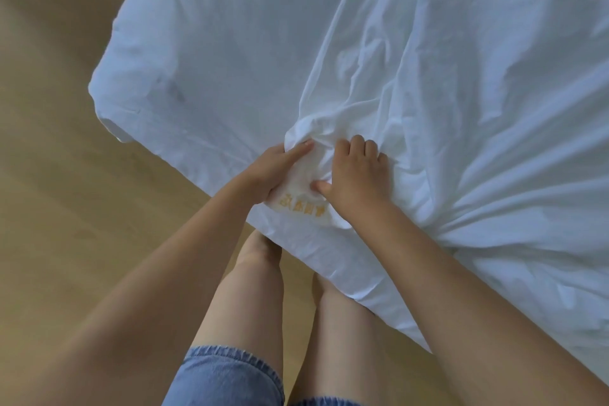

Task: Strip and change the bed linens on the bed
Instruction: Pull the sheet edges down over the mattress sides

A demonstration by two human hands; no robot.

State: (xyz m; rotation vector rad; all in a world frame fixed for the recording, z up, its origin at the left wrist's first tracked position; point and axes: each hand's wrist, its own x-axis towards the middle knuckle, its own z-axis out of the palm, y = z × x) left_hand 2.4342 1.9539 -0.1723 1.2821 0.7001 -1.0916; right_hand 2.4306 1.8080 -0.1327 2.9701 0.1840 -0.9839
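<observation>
White sheet [263, 43] spread over bed [110, 128], bunched at near edge. Left hand [275, 171] grips the bunch from the side; right hand [357, 175] clutches folds beside it, fingers curled in. Yellow lettering [301, 208] between hands. Wood floor [49, 142] below.

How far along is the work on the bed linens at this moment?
Done: nothing is clearly finished; the white sheet lies spread out and wrinkled. In hand: the left hand and right hand both grip a bunch of it at its near edge, by the yellow lettering. Left: I cannot tell whether it is coming off or going on.
</observation>
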